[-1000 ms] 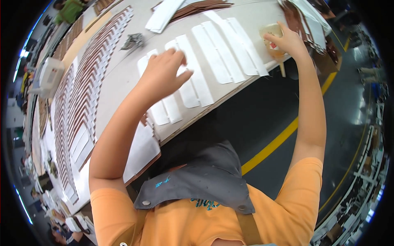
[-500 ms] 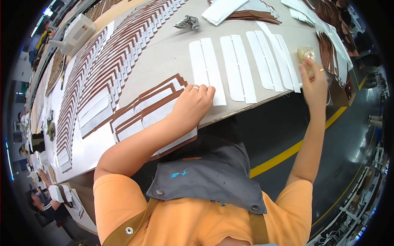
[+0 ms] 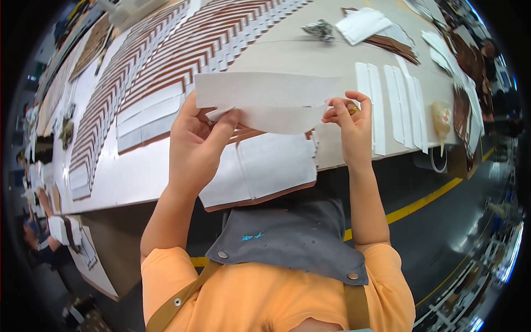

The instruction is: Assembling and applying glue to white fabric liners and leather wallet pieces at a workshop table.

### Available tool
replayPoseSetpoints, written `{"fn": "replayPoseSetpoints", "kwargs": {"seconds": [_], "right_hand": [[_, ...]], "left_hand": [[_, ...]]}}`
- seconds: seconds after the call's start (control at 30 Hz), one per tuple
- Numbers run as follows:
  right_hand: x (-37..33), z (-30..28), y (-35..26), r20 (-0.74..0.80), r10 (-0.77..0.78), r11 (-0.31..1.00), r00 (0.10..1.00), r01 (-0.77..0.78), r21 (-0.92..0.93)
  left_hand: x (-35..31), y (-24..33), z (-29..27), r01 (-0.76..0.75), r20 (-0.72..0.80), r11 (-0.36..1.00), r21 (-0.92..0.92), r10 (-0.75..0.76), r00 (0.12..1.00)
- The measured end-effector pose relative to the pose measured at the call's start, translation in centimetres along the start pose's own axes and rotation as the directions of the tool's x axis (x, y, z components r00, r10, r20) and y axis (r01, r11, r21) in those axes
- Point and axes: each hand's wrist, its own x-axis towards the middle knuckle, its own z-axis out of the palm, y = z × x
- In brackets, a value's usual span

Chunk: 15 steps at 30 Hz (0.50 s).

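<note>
A white, finely ribbed panel with a slit along its middle (image 3: 265, 91) is held up above the near edge of the table. My left hand (image 3: 202, 141) grips its left end, thumb in front and fingers behind. At the panel's right end my right hand (image 3: 351, 119) pinches the edge with bent fingertips; the exact contact is partly hidden. Below the panel lies a stack of white pieces with brown borders (image 3: 276, 166), overhanging the table edge. Similar white panels (image 3: 379, 105) lie side by side to the right of my right hand.
Long overlapping rows of brown-edged white pieces (image 3: 177, 55) cover the table's left part. A squeeze bottle (image 3: 441, 119) sits nozzle down at the right edge, near brown pieces (image 3: 462, 110). Crumpled silvery material (image 3: 319, 30) and a white stack (image 3: 362, 25) lie farther back.
My left hand has lifted a white panel off the table. My right hand has come leftward from beside the squeeze bottle to the panel's right end. The view has shifted.
</note>
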Motion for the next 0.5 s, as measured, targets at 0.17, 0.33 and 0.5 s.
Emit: {"fn": "replayPoseSetpoints", "kwargs": {"seconds": [0.17, 0.33, 0.5], "right_hand": [[-0.8, 1.6, -0.2, 0.085, 0.007, 1.0, 0.996, -0.009, 0.02], [-3.5, 0.3, 0.7, 0.193, -0.148, 0.949, 0.97, 0.194, -0.247], [-5.6, -1.1, 1.5, 0.369, -0.117, 0.858, 0.922, 0.281, -0.43]], "left_hand": [[-2.7, -1.4, -3.2, 0.04, -0.169, 0.995, -0.091, -0.055, 0.984], [-7.0, -3.9, -4.9, 0.197, -0.401, 0.972, -0.128, -0.232, 0.886], [-12.2, -5.6, -4.6, 0.172, -0.341, 0.807, 0.566, 0.039, 0.939]]}}
